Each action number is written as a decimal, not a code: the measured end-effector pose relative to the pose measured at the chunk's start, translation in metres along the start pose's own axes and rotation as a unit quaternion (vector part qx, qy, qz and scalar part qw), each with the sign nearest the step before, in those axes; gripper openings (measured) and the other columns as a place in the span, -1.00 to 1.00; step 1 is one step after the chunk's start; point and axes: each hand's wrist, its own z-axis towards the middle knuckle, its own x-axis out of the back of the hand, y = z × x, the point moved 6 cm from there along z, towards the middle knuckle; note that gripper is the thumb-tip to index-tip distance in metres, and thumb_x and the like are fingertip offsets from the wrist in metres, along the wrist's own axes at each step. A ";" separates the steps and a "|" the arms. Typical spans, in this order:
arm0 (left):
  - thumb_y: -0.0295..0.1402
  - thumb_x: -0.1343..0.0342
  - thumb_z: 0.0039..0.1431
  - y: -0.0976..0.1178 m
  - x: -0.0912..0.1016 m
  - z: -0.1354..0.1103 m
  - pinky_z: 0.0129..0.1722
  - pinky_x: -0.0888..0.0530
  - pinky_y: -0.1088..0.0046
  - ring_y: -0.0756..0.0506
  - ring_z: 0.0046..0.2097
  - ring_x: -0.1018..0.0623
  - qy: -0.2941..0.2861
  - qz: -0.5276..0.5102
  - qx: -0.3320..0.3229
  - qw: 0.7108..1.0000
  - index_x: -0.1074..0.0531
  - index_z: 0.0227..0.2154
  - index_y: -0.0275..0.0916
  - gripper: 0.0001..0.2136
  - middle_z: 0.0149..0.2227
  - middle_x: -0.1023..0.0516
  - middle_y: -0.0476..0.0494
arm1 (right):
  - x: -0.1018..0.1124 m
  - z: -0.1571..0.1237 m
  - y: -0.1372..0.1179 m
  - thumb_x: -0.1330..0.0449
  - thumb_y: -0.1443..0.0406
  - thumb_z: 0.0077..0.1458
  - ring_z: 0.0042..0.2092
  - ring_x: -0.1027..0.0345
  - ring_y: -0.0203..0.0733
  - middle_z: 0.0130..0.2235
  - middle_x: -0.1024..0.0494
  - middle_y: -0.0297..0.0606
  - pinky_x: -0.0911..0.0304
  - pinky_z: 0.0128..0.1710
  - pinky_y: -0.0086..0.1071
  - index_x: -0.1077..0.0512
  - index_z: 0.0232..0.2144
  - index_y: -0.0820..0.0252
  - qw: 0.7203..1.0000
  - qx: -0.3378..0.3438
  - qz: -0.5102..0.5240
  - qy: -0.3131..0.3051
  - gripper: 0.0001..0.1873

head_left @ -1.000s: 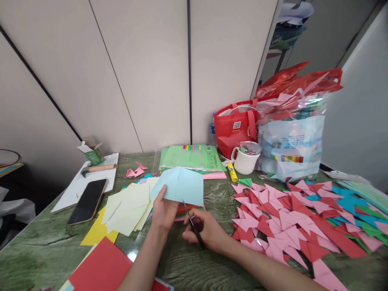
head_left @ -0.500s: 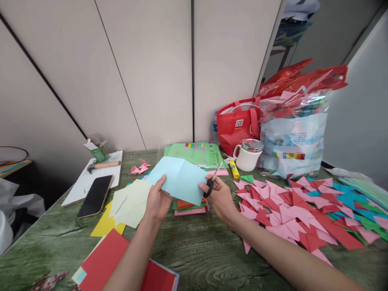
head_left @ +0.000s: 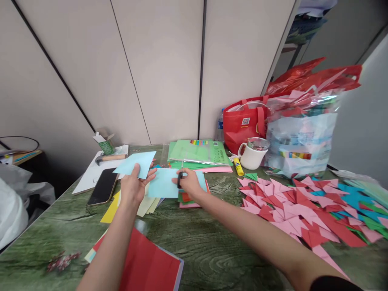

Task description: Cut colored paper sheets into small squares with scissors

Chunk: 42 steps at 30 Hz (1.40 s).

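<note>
My left hand (head_left: 135, 188) holds a light blue square of paper (head_left: 140, 160), its thumb on top and its other fingers stretched toward the right. In my right hand (head_left: 190, 182) are scissors with black handles (head_left: 180, 180), the blades pointing away from me. A second light blue piece of paper (head_left: 163, 184) lies at my right fingertips, which appear to pinch its edge. More light blue paper (head_left: 201, 178) shows behind my right hand, over a stack of coloured paper (head_left: 188, 205). Pale yellow sheets (head_left: 146, 205) lie below, between my hands.
Red sheets (head_left: 148, 262) lie near me. At left are a phone (head_left: 103, 186), a hammer (head_left: 112, 158) and a small green box (head_left: 106, 146). Behind stand green paper packs (head_left: 197, 151), a glue stick (head_left: 238, 166) and a white mug (head_left: 252, 157). Folded pink and red pieces (head_left: 287, 206) cover the right side.
The single light blue sheet held by both hands is now in separate pieces. My left hand has moved left and up with one, and my right hand has moved left with the scissors.
</note>
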 end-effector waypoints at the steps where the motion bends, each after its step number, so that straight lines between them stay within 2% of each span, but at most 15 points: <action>1: -0.41 0.00 0.07 -0.004 0.005 0.000 -0.53 -0.51 0.36 -0.19 -0.42 -0.55 0.016 0.002 0.019 1.000 -0.35 -0.31 -0.43 -0.83 -0.43 -0.52 -0.30 | -0.013 0.003 0.000 -0.28 0.20 -0.36 -0.58 -0.26 -0.29 -0.64 -0.32 -0.48 -0.17 -0.63 -0.45 -0.28 -0.47 0.19 1.000 0.003 -0.021 0.001 -0.65; 4: -0.43 0.00 0.07 -0.021 0.021 0.002 -0.55 -0.51 0.42 -0.15 -0.45 -0.55 0.054 -0.009 0.084 0.995 -0.34 -0.30 -0.45 -0.83 -0.46 -0.52 -0.31 | -0.043 0.009 -0.004 -0.26 0.27 -0.31 -0.50 -0.30 -0.25 -0.58 -0.36 -0.45 -0.19 -0.57 -0.45 -0.31 -0.47 0.16 0.996 0.014 -0.083 0.005 -0.74; 6: -0.45 0.00 0.07 -0.032 0.031 0.005 -0.52 -0.51 0.41 -0.15 -0.45 -0.55 0.067 -0.012 0.112 0.991 -0.31 -0.27 -0.49 -0.81 -0.47 -0.51 -0.33 | -0.052 0.008 -0.008 -0.25 0.33 -0.29 -0.45 -0.31 -0.23 -0.54 -0.39 -0.41 -0.18 -0.52 -0.44 -0.31 -0.49 0.16 0.992 0.026 -0.123 0.002 -0.78; 9: -0.47 0.04 0.09 -0.047 0.043 0.011 -0.51 -0.52 0.42 -0.15 -0.43 -0.55 0.077 -0.023 0.171 0.982 -0.28 -0.24 -0.53 -0.79 -0.43 -0.50 -0.40 | -0.051 -0.008 -0.017 -0.24 0.35 -0.24 -0.39 -0.31 -0.18 -0.50 -0.41 -0.33 -0.14 -0.44 -0.40 -0.31 -0.48 0.18 0.983 0.054 -0.175 -0.006 -0.81; 12: -0.44 0.05 0.10 -0.053 0.051 0.014 -0.52 -0.52 0.39 -0.15 -0.40 -0.55 0.075 -0.034 0.222 0.971 -0.25 -0.16 -0.47 -0.75 -0.35 -0.50 -0.39 | -0.041 -0.044 -0.025 -0.23 0.33 -0.18 -0.38 -0.29 -0.17 -0.50 -0.40 -0.35 -0.07 -0.41 -0.40 -0.30 -0.41 0.15 0.970 0.100 -0.219 -0.038 -0.79; 14: -0.40 0.09 0.12 -0.054 0.052 0.013 -0.53 -0.53 0.38 -0.14 -0.39 -0.55 0.070 -0.040 0.255 0.964 -0.23 -0.11 -0.41 -0.71 -0.32 -0.50 -0.36 | -0.041 -0.077 -0.025 -0.19 0.27 -0.10 -0.43 -0.28 -0.21 -0.50 -0.40 -0.36 -0.04 -0.46 -0.43 -0.27 -0.36 0.15 0.929 0.158 -0.309 -0.126 -0.79; 18: -0.30 0.11 0.12 -0.052 0.050 0.004 -0.55 -0.52 0.43 -0.14 -0.40 -0.55 0.047 -0.043 0.314 0.947 -0.20 -0.07 -0.45 -0.63 -0.33 -0.50 -0.40 | -0.036 -0.140 -0.007 -0.30 0.10 -0.27 -0.33 -0.28 -0.15 -0.32 -0.42 -0.24 -0.11 -0.40 -0.41 -0.25 -0.30 0.18 0.867 0.164 -0.393 -0.259 -0.51; 21: -0.28 0.12 0.13 -0.051 0.045 -0.003 -0.54 -0.52 0.47 -0.12 -0.44 -0.55 0.027 -0.037 0.337 0.941 -0.21 -0.07 -0.49 -0.62 -0.38 -0.51 -0.37 | -0.033 -0.175 -0.004 -0.31 0.05 -0.32 -0.17 -0.21 -0.03 -0.21 -0.37 -0.13 -0.12 -0.19 -0.21 -0.25 -0.28 0.21 0.810 0.248 -0.446 -0.289 -0.43; 24: -0.32 0.12 0.14 -0.049 0.041 -0.009 -0.56 -0.51 0.49 -0.10 -0.50 -0.54 0.010 -0.021 0.350 0.936 -0.22 -0.08 -0.48 -0.64 -0.45 -0.52 -0.32 | -0.035 -0.203 -0.004 -0.24 0.09 -0.20 -0.05 -0.11 0.01 -0.09 -0.30 -0.05 0.07 -0.01 -0.01 -0.22 -0.22 0.21 0.738 0.361 -0.469 -0.325 -0.49; 27: -0.37 0.10 0.13 -0.045 0.034 -0.015 -0.60 -0.49 0.51 -0.10 -0.55 -0.53 -0.011 -0.002 0.358 0.934 -0.24 -0.12 -0.55 -0.67 -0.52 -0.52 -0.33 | -0.037 -0.220 0.001 -0.12 0.18 -0.04 -0.02 -0.06 0.02 -0.06 -0.27 0.00 0.17 0.02 0.09 -0.22 -0.23 0.23 0.669 0.439 -0.495 -0.338 -0.67; 30: -0.44 0.09 0.12 -0.040 0.025 -0.022 -0.63 -0.48 0.52 -0.11 -0.59 -0.52 -0.037 0.009 0.356 0.934 -0.27 -0.17 -0.59 -0.72 -0.57 -0.51 -0.33 | -0.037 -0.226 0.008 -0.02 0.30 0.02 -0.07 -0.09 0.00 -0.17 -0.34 -0.04 0.16 0.01 0.09 -0.24 -0.27 0.24 0.633 0.473 -0.523 -0.318 -0.82; 33: -0.49 0.13 0.14 -0.035 0.015 -0.029 -0.62 -0.48 0.55 -0.08 -0.58 -0.52 -0.065 0.005 0.344 0.937 -0.30 -0.21 -0.55 -0.77 -0.58 -0.52 -0.29 | -0.036 -0.229 0.013 -0.08 0.29 -0.06 -0.17 -0.15 -0.04 -0.30 -0.37 -0.11 0.05 -0.02 -0.01 -0.25 -0.29 0.25 0.615 0.489 -0.522 -0.333 -0.77; 36: -0.52 0.17 0.15 -0.035 0.003 -0.034 -0.61 -0.48 0.58 -0.06 -0.56 -0.53 -0.096 -0.003 0.335 0.937 -0.31 -0.22 -0.53 -0.78 -0.57 -0.53 -0.27 | -0.032 -0.228 0.016 -0.09 0.28 -0.08 -0.30 -0.20 -0.14 -0.39 -0.38 -0.19 -0.14 -0.24 -0.28 -0.25 -0.29 0.23 0.616 0.488 -0.509 -0.352 -0.76; 39: -0.53 0.19 0.16 -0.040 -0.013 -0.036 -0.59 -0.48 0.60 -0.04 -0.55 -0.53 -0.128 -0.008 0.327 0.936 -0.31 -0.21 -0.52 -0.77 -0.56 -0.53 -0.24 | -0.021 -0.220 0.017 -0.02 0.33 -0.02 -0.42 -0.20 -0.23 -0.46 -0.39 -0.30 -0.07 -0.48 -0.43 -0.26 -0.30 0.15 0.658 0.456 -0.484 -0.352 -0.84; 42: -0.54 0.18 0.15 -0.049 -0.034 -0.037 -0.59 -0.47 0.61 -0.02 -0.53 -0.53 -0.162 -0.007 0.322 0.933 -0.31 -0.18 -0.52 -0.76 -0.53 -0.54 -0.23 | -0.003 -0.211 0.014 -0.01 0.44 -0.11 -0.42 -0.24 -0.30 -0.45 -0.41 -0.37 -0.02 -0.50 -0.46 -0.27 -0.31 0.12 0.713 0.422 -0.435 -0.354 -0.75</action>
